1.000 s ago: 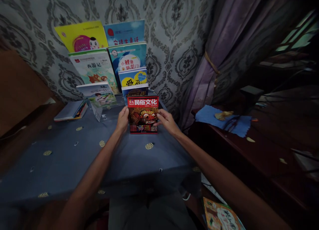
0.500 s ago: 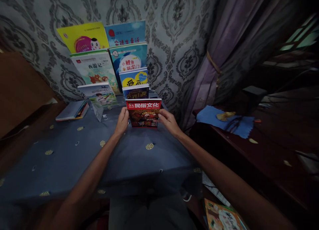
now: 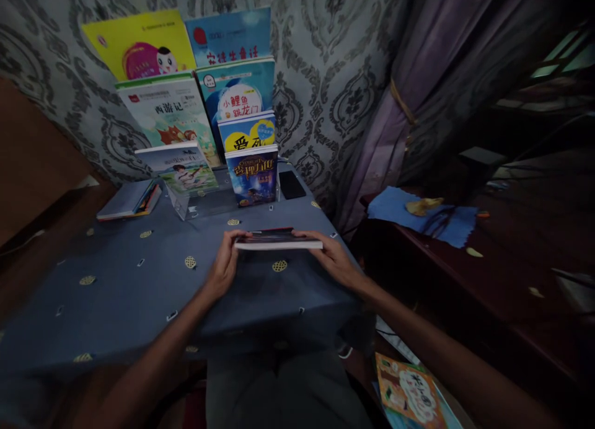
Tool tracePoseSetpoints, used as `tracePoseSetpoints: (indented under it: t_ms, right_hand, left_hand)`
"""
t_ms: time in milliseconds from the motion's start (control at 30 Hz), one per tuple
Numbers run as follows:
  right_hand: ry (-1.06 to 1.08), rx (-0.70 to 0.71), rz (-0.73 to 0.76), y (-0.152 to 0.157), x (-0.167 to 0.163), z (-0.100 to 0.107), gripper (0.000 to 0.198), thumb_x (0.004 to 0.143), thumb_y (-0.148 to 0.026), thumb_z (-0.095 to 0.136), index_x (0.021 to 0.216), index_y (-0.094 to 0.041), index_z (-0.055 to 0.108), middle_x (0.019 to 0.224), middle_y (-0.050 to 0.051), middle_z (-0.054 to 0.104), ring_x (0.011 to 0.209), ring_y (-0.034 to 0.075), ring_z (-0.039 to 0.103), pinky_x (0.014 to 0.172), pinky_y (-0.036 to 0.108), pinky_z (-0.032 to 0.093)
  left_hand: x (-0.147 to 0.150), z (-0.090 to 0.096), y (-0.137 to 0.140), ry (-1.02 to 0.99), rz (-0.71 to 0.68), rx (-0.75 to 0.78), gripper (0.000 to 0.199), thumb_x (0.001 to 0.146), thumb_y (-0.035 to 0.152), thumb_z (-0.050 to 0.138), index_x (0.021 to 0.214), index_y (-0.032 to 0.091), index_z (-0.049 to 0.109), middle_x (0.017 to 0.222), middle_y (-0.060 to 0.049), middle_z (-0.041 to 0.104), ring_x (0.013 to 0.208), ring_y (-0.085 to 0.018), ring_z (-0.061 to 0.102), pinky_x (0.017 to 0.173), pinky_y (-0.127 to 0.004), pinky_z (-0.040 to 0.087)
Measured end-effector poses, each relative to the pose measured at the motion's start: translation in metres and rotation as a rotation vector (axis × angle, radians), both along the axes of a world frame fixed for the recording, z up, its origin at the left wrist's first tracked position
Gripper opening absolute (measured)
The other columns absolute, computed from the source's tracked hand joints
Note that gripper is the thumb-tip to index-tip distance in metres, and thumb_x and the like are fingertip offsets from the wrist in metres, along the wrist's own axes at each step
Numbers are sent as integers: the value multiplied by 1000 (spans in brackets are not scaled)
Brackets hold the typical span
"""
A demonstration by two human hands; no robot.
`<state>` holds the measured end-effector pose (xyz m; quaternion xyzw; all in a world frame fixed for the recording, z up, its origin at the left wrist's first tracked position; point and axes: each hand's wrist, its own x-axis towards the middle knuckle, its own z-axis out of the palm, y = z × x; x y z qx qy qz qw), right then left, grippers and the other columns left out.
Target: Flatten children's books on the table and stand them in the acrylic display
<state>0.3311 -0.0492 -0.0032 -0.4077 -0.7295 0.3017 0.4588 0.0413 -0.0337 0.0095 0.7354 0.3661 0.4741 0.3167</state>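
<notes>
Between my two hands a thin book (image 3: 279, 242) is held up over the table, tipped so that mostly its pale lower edge faces me. My left hand (image 3: 227, 261) grips its left end and my right hand (image 3: 331, 253) its right end, both closed on it. Behind it, a dark blue book (image 3: 252, 176) stands at the front of a clear stand (image 3: 183, 204). Further back rise a book with a yellow heart (image 3: 246, 131), a teal book (image 3: 239, 94), a white-green book (image 3: 170, 116) and a boy-cover book (image 3: 186, 168).
A flat stack of books (image 3: 127, 199) lies left on the blue tablecloth (image 3: 121, 305). A black phone (image 3: 292, 185) rests right of the stand. A blue cloth (image 3: 418, 215) lies on the dark red furniture (image 3: 465, 286). An orange-covered book (image 3: 411, 395) lies low at right.
The red-covered book has come towards me, away from the front of the stand, and tipped from upright to nearly flat. The dark blue book and the phone now show fully.
</notes>
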Motion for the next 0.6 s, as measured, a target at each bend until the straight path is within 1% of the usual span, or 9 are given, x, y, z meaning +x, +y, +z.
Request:
tracePoseSetpoints:
  t_ms: [67, 133, 233, 333, 433, 533, 600]
  right_hand:
    - [-16, -13, 38, -3, 6, -2, 49, 98, -59, 46, 127, -26, 67, 134, 10, 67, 127, 29, 61, 110, 48, 46]
    - [-31, -41, 60, -4, 12, -3, 48, 97, -59, 48, 127, -27, 67, 137, 9, 66, 131, 29, 59, 113, 48, 44]
    - [-46, -74, 81, -2, 20, -5, 41, 97, -56, 52, 124, -30, 69, 140, 6, 64, 132, 27, 58, 115, 49, 43]
    - [-87, -77, 106, 1, 27, -10, 38, 100, -52, 47, 123, -31, 69, 142, 4, 63, 133, 25, 57, 116, 47, 42]
    - [-208, -29, 160, 4, 29, -16, 38, 103, -49, 43, 123, -30, 70, 142, 4, 62, 136, 23, 54, 117, 45, 42]
    - [-348, 51, 226, 5, 29, -18, 34, 103, -42, 45, 121, -29, 71, 142, 5, 63, 138, 22, 52, 118, 44, 42]
    - [-416, 82, 249, 5, 30, -16, 31, 102, -36, 48, 122, -28, 70, 142, 6, 62, 138, 22, 51, 118, 46, 41]
  left_hand:
    - [-4, -6, -7, 54, -39, -7, 35, 105, 43, 35, 129, 23, 52, 128, -10, 59, 121, -21, 56, 109, -39, 42]
    - [-8, -10, -11, 142, -79, 18, 35, 105, 38, 36, 133, 24, 50, 132, -10, 58, 126, -22, 54, 111, -41, 41]
    - [-13, -13, -14, 276, -141, 119, 34, 105, 33, 36, 136, 25, 49, 135, -10, 59, 129, -23, 53, 112, -44, 40]
    - [-14, -16, -15, 394, -156, 203, 34, 106, 30, 34, 135, 24, 50, 134, -11, 61, 128, -23, 55, 110, -45, 42]
    - [-13, -19, -15, 564, -172, 222, 34, 106, 27, 31, 134, 24, 51, 134, -10, 63, 128, -23, 56, 110, -48, 41]
    - [-12, -21, -16, 754, -215, 244, 36, 106, 26, 30, 134, 24, 53, 140, -10, 59, 131, -23, 54, 115, -54, 35]
    - [-10, -21, -16, 811, -213, 268, 36, 107, 27, 30, 134, 24, 53, 142, -11, 58, 133, -23, 53, 116, -54, 33]
